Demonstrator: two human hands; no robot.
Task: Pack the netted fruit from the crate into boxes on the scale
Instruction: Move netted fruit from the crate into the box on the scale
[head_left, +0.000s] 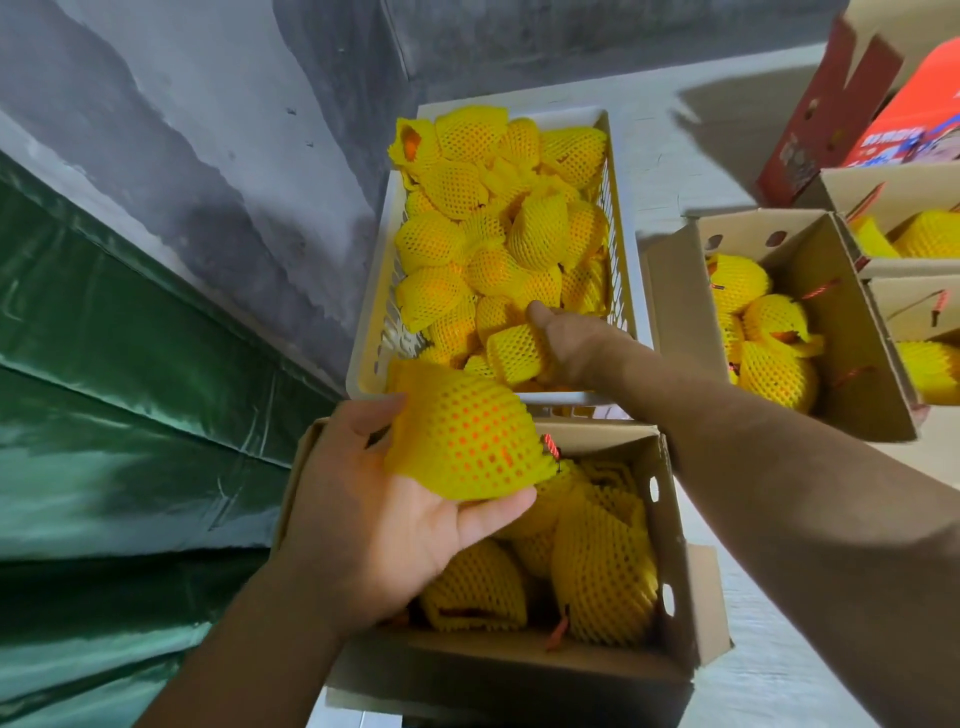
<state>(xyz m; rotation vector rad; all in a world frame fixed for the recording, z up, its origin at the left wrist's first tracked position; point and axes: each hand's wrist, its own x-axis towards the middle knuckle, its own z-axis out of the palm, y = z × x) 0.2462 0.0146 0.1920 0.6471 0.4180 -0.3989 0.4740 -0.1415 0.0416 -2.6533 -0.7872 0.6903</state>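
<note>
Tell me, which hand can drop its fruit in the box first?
Probably the left hand: it holds a netted fruit right above the open box. The right hand is grabbing one in the crate.

A green tarp (104, 389) lies beside the grey wall (208, 130); red cartons (857, 104), perhaps flattened.

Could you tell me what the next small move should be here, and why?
Probably lower the left hand and set its netted fruit into the open box directly below, since the right hand is already gripping another fruit in the crate.

Bright even light, sharp focus, wide-angle bending at edges, dark shadow top right
</note>
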